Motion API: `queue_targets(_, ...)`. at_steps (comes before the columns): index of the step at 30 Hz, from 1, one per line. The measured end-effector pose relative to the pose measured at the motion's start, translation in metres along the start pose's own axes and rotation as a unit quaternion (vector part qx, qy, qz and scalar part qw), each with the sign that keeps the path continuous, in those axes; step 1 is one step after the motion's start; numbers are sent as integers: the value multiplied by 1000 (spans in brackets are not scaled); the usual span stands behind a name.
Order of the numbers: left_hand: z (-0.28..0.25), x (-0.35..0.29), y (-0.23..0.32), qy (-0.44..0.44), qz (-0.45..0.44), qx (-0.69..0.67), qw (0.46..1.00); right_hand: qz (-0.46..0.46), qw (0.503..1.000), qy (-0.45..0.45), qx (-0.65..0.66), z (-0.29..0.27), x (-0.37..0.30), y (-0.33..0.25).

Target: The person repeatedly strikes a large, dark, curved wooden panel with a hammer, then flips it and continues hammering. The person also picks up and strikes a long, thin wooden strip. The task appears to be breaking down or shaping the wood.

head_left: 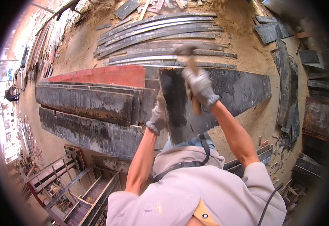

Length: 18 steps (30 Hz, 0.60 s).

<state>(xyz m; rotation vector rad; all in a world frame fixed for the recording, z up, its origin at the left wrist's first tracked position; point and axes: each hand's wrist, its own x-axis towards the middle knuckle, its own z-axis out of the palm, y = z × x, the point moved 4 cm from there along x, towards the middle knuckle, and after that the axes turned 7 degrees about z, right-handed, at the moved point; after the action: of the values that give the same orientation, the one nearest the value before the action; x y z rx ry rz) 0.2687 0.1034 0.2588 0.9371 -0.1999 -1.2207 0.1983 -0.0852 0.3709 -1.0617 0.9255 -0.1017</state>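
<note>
My right hand (201, 87), in a grey-white work glove, is closed round the wooden handle of a hammer (196, 107). The hammer's dark head is smeared by motion and points away from me, above the far edge of a black board (232, 88). This wide board is scuffed and lies tilted in front of my body. My left hand (157, 116), gloved too, grips the board's left edge, and part of its fingers is hidden there.
To the left lie stacked dark boards (85, 101) and a red board (104, 76). Beyond are several long dark strips (157, 34) on sandy ground. More planks (288, 90) lie at the right. A metal frame (64, 180) stands at the lower left.
</note>
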Motion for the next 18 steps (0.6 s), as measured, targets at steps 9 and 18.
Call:
queue_targets(9, 6, 10, -5, 0, 6, -63, 998, 60, 993, 61, -87, 5, -13, -4)
queue_targets(18, 13, 17, -2, -76, 11, -181, 980, -82, 992, -72, -62, -81, -73, 20)
